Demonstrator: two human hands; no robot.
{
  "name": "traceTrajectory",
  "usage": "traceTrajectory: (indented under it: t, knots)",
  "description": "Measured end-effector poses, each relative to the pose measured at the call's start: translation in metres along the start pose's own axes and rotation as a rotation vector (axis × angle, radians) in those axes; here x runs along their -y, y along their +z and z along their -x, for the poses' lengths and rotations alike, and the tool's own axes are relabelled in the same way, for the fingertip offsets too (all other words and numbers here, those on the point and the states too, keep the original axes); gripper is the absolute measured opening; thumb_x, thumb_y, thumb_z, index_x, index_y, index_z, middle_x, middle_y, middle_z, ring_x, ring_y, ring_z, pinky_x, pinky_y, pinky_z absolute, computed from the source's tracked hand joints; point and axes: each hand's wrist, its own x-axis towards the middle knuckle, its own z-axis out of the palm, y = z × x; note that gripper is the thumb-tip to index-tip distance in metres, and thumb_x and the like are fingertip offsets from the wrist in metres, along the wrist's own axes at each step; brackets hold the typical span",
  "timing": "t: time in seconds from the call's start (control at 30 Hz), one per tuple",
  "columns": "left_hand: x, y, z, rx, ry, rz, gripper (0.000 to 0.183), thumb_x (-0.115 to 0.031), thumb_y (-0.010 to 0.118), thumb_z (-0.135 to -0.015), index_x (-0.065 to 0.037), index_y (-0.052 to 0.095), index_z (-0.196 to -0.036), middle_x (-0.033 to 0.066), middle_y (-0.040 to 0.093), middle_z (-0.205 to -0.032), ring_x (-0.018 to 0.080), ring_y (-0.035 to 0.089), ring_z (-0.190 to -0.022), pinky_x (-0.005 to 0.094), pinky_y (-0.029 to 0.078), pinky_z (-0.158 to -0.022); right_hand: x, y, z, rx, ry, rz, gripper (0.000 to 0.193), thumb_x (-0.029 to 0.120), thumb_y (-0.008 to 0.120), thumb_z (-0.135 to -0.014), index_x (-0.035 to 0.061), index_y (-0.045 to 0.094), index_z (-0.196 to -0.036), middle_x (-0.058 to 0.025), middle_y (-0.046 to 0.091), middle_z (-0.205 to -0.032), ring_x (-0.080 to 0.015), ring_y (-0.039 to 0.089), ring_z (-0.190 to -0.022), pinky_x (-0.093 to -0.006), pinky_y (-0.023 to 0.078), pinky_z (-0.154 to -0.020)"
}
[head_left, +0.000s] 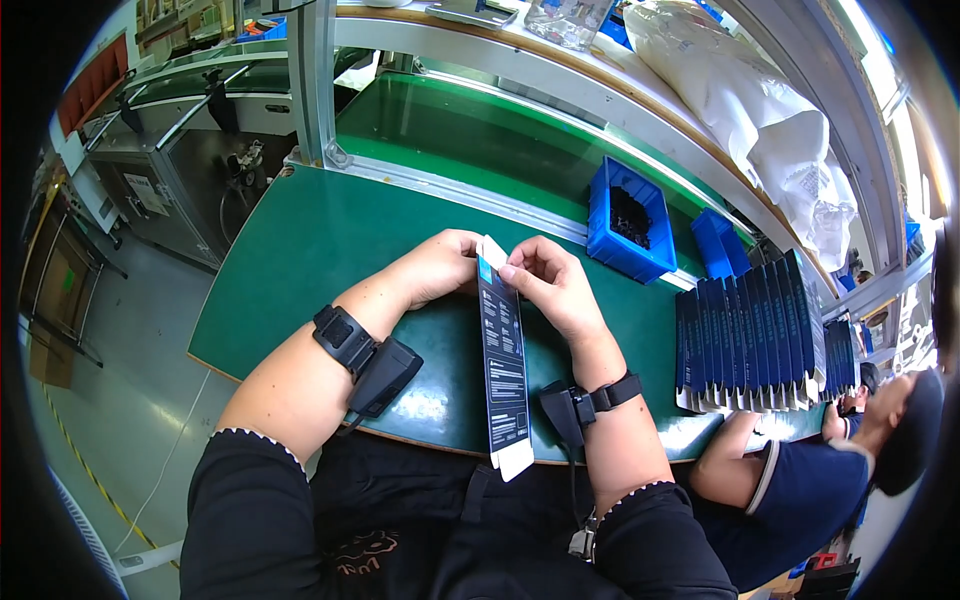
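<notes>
A narrow dark-blue and black carton (503, 350) with white end flaps stands out between my two hands over the green table. Its lower flap, white and unfolded, points toward my body. My left hand (447, 265) is closed on the carton's far left edge; its fingertips are partly hidden behind the card. With thumb and forefinger, my right hand (552, 285) pinches the far end near the white top flap. Black devices are strapped on both my forearms.
To the right, a row of similar dark-blue cartons (745, 335) stands on the green table (300, 260). Beyond it are a blue bin (632, 262) of small black parts and another blue bin (718, 243). A metal frame and shelf run along the back. A co-worker (800, 490) sits close at right.
</notes>
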Motion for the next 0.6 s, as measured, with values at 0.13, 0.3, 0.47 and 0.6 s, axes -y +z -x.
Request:
traceTrajectory:
  t: [0.13, 0.3, 0.47, 0.6]
  knots:
    - [-0.0001, 0.0004, 0.0005, 0.005, 0.007, 0.002, 0.014, -0.006, 0.054, -0.086, 0.000, 0.060, -0.096, 0.0081, 0.064, -0.091, 0.0155, 0.063, -0.081, 0.0278, 0.051, -0.074, 0.0067, 0.0004, 0.0014, -0.002, 0.028, -0.003, 0.017, 0.015, 0.066, -0.081, 0.0013, 0.057, -0.085, -0.0006, 0.058, -0.076, -0.0063, 0.053, -0.070, -0.0207, 0.043, -0.064]
    - [-0.0016, 0.0013, 0.0014, 0.012, 0.021, -0.004, 0.013, -0.006, 0.053, -0.087, 0.001, 0.060, -0.096, 0.0084, 0.064, -0.092, 0.0158, 0.063, -0.082, 0.0281, 0.051, -0.075, 0.0084, -0.0005, 0.0021, 0.013, 0.017, -0.041, 0.015, 0.014, 0.063, -0.082, 0.0008, 0.057, -0.086, -0.0007, 0.057, -0.078, -0.0060, 0.052, -0.072, -0.0204, 0.042, -0.066]
    - [-0.0036, 0.0036, 0.0025, 0.003, 0.015, 0.026, 0.011, -0.004, 0.055, -0.083, 0.000, 0.061, -0.092, 0.0053, 0.063, -0.086, 0.0118, 0.059, -0.078, 0.0260, 0.048, -0.073, 0.0076, -0.0022, 0.0020, 0.028, 0.011, -0.035, 0.012, 0.011, 0.062, -0.081, 0.0007, 0.057, -0.086, -0.0001, 0.057, -0.078, -0.0061, 0.052, -0.073, -0.0209, 0.042, -0.066]
    - [-0.0022, 0.0019, 0.0025, 0.003, 0.022, 0.034, 0.011, -0.004, 0.055, -0.083, -0.001, 0.061, -0.092, 0.0047, 0.063, -0.085, 0.0117, 0.059, -0.076, 0.0259, 0.048, -0.072, 0.0057, -0.0022, 0.0013, 0.039, 0.003, -0.052, 0.010, 0.008, 0.059, -0.080, 0.0011, 0.057, -0.086, 0.0003, 0.056, -0.078, -0.0062, 0.051, -0.072, -0.0210, 0.042, -0.065]
